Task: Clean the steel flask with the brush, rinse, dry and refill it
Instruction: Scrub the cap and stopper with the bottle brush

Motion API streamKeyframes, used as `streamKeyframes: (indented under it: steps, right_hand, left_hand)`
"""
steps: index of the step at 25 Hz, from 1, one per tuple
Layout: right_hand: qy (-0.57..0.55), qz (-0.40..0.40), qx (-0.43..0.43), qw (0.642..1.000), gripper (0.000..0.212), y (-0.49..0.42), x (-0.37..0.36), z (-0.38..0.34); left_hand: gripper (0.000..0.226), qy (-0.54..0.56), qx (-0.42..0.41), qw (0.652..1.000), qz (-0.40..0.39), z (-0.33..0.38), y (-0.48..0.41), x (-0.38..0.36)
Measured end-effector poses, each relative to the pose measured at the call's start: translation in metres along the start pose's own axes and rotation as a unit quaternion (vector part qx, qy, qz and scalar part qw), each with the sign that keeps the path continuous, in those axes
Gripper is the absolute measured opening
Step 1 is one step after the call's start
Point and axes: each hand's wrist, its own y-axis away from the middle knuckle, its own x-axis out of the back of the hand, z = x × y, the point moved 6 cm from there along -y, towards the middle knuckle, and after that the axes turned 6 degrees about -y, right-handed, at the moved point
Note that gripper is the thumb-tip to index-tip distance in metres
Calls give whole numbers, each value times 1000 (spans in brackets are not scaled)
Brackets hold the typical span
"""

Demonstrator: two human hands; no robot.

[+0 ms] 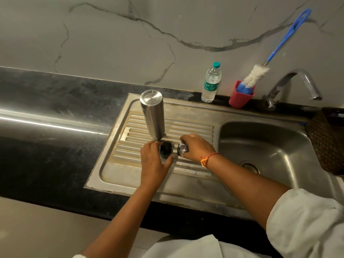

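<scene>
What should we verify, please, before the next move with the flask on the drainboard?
1. The cylindrical steel flask stands upside down on the ribbed steel drainboard: ok.
2. The right hand has a grip on the rounded steel cap: ok.
3. The left hand has a grip on the black round stopper: cannot tell.
4. Flask interior dry: cannot tell.
5. The clear plastic water bottle stands upright, ready for refilling: ok.
6. The blue-handled white-bristle brush sits in the red plastic holder: ok.
</scene>
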Motion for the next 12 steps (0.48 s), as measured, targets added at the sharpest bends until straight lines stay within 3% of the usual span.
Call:
streamKeyframes:
  steps: [3,5,6,8,10,12]
  right_hand:
    - [-41,21,-11,999,44,4,3,6]
    - [-176,50,-72,981,48,11,12,18]
    - [-286,60,-112,950,47,16,15,25]
    - [-526,43,-171,832,36,28,17,34]
    - [-657,20,-194,728,27,42,19,42]
    - [-688,16,-206,696,31,56,22,55]
  left_hand:
    - [53,31,-22,999,-9,12,2,-7]
    - [51,76,-17,997,-16,23,0,-11]
    - [52,99,-10,995,-23,27,-1,-16]
    - [60,144,24,988,-52,40,-4,-26]
    - [69,197,75,972,-107,59,-5,-39]
    - [61,268,101,945,-160,86,-4,-51]
